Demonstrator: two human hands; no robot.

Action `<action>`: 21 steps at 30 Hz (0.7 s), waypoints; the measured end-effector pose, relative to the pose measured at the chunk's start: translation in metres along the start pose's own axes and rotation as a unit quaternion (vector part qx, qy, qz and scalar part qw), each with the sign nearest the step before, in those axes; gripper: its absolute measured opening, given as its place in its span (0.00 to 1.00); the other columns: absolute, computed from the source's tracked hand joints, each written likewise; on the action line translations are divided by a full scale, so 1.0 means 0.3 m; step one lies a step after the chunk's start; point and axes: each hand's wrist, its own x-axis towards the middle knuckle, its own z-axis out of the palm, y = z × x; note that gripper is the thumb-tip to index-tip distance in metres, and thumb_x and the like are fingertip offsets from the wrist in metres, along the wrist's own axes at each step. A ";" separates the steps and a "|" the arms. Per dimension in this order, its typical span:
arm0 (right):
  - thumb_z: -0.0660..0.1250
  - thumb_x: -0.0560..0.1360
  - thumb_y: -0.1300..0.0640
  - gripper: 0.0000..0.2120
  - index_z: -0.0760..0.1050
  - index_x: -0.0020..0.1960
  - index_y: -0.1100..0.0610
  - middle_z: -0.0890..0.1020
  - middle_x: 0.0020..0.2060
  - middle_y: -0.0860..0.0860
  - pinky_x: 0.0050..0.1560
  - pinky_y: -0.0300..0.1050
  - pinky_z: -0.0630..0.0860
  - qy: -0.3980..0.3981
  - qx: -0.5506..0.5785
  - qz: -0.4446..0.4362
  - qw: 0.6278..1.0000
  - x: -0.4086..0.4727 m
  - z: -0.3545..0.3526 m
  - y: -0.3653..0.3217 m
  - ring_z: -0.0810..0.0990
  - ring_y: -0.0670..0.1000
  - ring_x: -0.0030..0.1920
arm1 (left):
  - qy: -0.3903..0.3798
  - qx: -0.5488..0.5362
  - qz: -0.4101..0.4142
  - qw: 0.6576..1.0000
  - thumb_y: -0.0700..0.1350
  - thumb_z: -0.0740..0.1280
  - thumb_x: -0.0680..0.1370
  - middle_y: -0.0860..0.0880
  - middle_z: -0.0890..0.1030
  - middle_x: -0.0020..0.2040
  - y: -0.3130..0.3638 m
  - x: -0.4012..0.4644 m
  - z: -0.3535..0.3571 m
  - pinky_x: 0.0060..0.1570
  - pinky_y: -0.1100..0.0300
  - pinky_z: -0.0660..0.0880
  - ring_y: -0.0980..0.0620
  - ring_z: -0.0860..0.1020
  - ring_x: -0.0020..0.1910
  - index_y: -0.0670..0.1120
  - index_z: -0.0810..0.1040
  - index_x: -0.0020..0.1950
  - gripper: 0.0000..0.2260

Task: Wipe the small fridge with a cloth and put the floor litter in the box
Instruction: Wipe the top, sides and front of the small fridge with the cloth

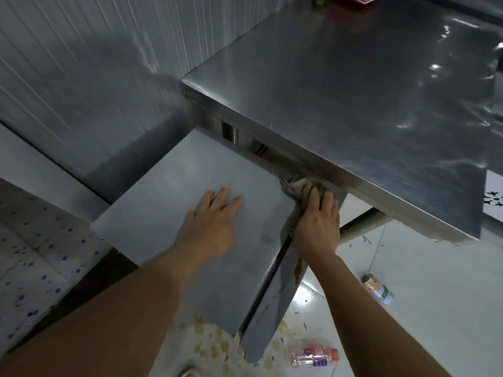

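Our left hand (211, 227) lies flat with straight fingers on top of the small fridge (168, 191) and holds nothing. Our right hand (317, 224) curls its fingers around a crumpled cloth (298, 187) at the fridge's right edge, just under the steel table (353, 104). Two plastic bottles, one pink (313, 356) and one clear (377, 289), lie on the floor (422, 308).

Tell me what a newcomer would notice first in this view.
Two bare arms reach over the small grey fridge: the left hand rests flat on its top, the right hand presses a crumpled cloth at its far right edge. Below, bottles lie on the white floor.
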 end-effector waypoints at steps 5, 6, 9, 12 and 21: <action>0.54 0.78 0.56 0.25 0.55 0.74 0.59 0.53 0.75 0.58 0.74 0.58 0.49 -0.029 0.029 0.064 0.997 0.072 -0.007 -0.060 0.48 0.62 0.75 | 0.005 0.019 0.006 1.000 0.41 0.55 0.78 0.58 0.36 0.76 -0.003 0.004 0.009 0.72 0.39 0.47 0.48 0.37 0.76 0.60 0.42 0.76 0.32; 0.54 0.78 0.55 0.26 0.54 0.74 0.59 0.52 0.75 0.57 0.74 0.58 0.49 -0.027 0.026 0.056 0.998 0.080 -0.006 -0.056 0.47 0.62 0.75 | 0.005 0.020 0.006 1.000 0.41 0.55 0.78 0.58 0.36 0.76 -0.004 0.006 0.008 0.73 0.40 0.47 0.49 0.37 0.76 0.60 0.42 0.76 0.33; 0.53 0.78 0.57 0.26 0.52 0.75 0.60 0.51 0.76 0.57 0.74 0.58 0.52 -0.008 0.053 0.032 0.998 0.040 -0.003 -0.010 0.48 0.61 0.75 | 0.004 0.010 0.007 1.000 0.40 0.56 0.77 0.58 0.37 0.76 -0.008 0.004 0.014 0.73 0.41 0.45 0.49 0.37 0.76 0.61 0.42 0.76 0.34; 0.50 0.78 0.55 0.29 0.48 0.76 0.62 0.46 0.76 0.60 0.75 0.56 0.49 -0.003 0.077 0.041 0.996 -0.101 0.026 -0.014 0.45 0.61 0.75 | -0.001 -0.002 0.006 1.000 0.39 0.55 0.77 0.58 0.36 0.76 -0.007 0.004 0.011 0.73 0.42 0.43 0.50 0.36 0.76 0.61 0.42 0.76 0.34; 0.53 0.80 0.53 0.26 0.53 0.76 0.57 0.45 0.77 0.49 0.73 0.52 0.38 -0.011 0.008 -0.097 0.995 -0.068 0.040 0.002 0.39 0.56 0.76 | 0.022 0.018 0.039 0.999 0.40 0.56 0.78 0.55 0.40 0.77 -0.008 -0.136 0.067 0.72 0.41 0.49 0.48 0.40 0.76 0.57 0.46 0.77 0.31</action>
